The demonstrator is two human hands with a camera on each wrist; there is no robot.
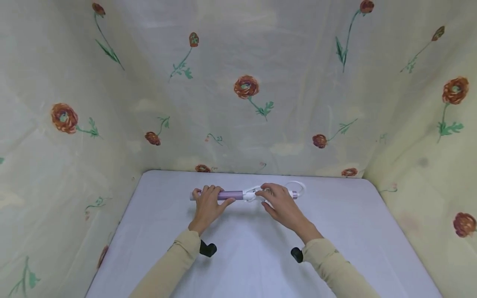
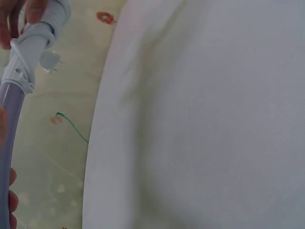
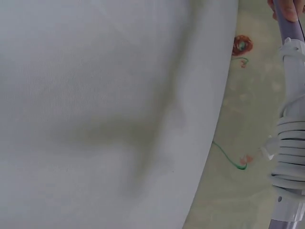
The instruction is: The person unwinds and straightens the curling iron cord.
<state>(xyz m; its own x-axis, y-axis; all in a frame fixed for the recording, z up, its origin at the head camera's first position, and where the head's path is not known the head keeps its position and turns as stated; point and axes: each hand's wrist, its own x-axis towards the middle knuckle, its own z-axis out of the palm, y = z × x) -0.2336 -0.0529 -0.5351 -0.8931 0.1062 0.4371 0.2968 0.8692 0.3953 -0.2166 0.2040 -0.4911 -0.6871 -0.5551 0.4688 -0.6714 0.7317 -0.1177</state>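
A long purple-and-white rod-shaped appliance [image 1: 232,195] lies crosswise before me near the table's back edge. My left hand [image 1: 208,205] grips its purple barrel, thumb toward me. Around its white section, my right hand [image 1: 282,207] curls its fingers over the wound white cord; a cord loop [image 1: 301,188] arcs out at the right end. The right wrist view shows the coils [image 3: 291,148] wrapped tightly, and left fingers [image 3: 288,9] on the barrel. In the left wrist view a two-pin plug [image 2: 49,61] hangs beside the white section, with right fingertips [image 2: 35,9] above. My right palm hides part of the coils.
A white-covered table [image 1: 246,248] spreads below the hands. Flower-printed cloth [image 1: 223,103] hangs along the back and both sides. Black wrist-worn devices [image 1: 208,249] project from under the sleeves [image 1: 169,260].
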